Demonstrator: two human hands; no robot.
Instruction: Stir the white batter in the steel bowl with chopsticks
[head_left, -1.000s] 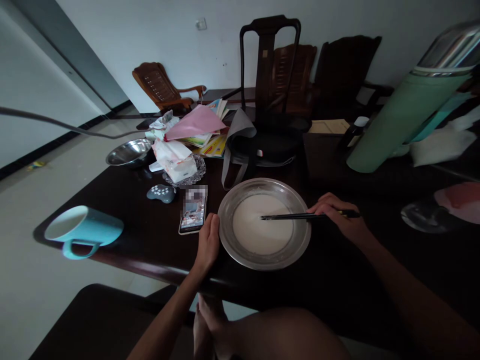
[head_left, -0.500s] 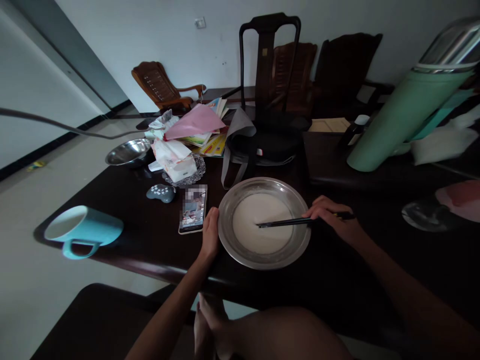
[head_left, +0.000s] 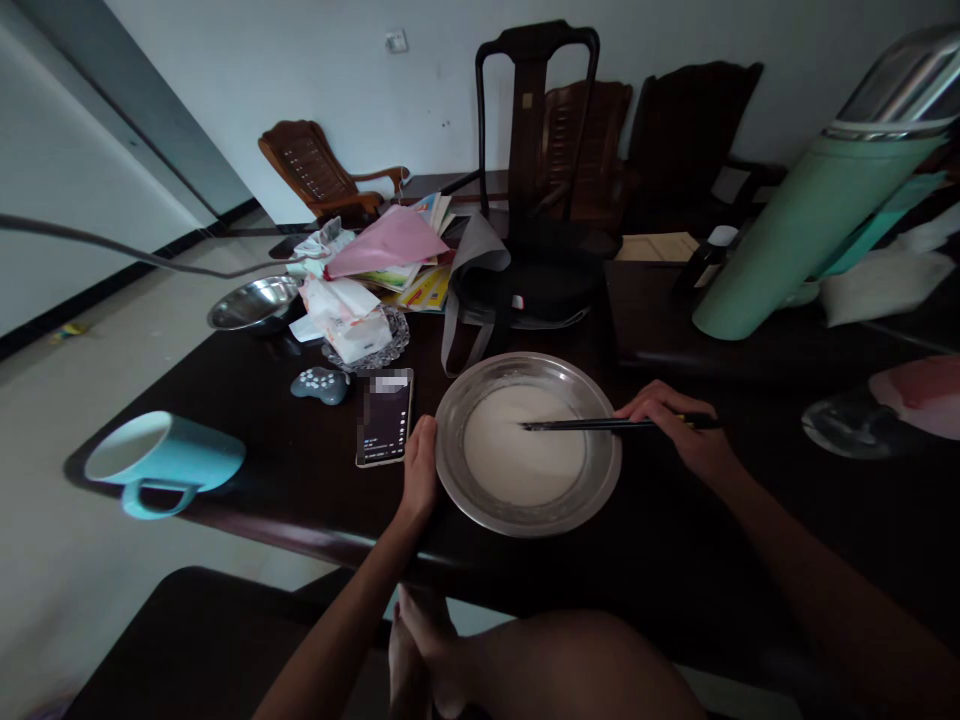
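A wide steel bowl (head_left: 455,480) stands on the dark table, with a milky white liquid (head_left: 517,465) in it. My left hand (head_left: 421,465) grips the bowl's left rim, thumb on top and the other fingers hidden beneath or behind it. Black chopsticks (head_left: 581,425) are held in my closed right hand (head_left: 675,425), past the bowl's right rim. Their tips dip into the liquid near its middle. Just left of my left hand lies a phone (head_left: 384,425) with its screen lit.
Left on the table are a light blue mug (head_left: 176,455), a grey game controller (head_left: 320,385) and a second steel bowl (head_left: 251,310). A tissue pack (head_left: 349,320) and a black bag (head_left: 532,285) lie behind. A tall green thermos (head_left: 795,230) stands at right.
The chopstick tips have moved slightly away from me through the liquid, and my right hand has shifted a little with them. The phone screen has turned darker. My left hand stays on the rim.
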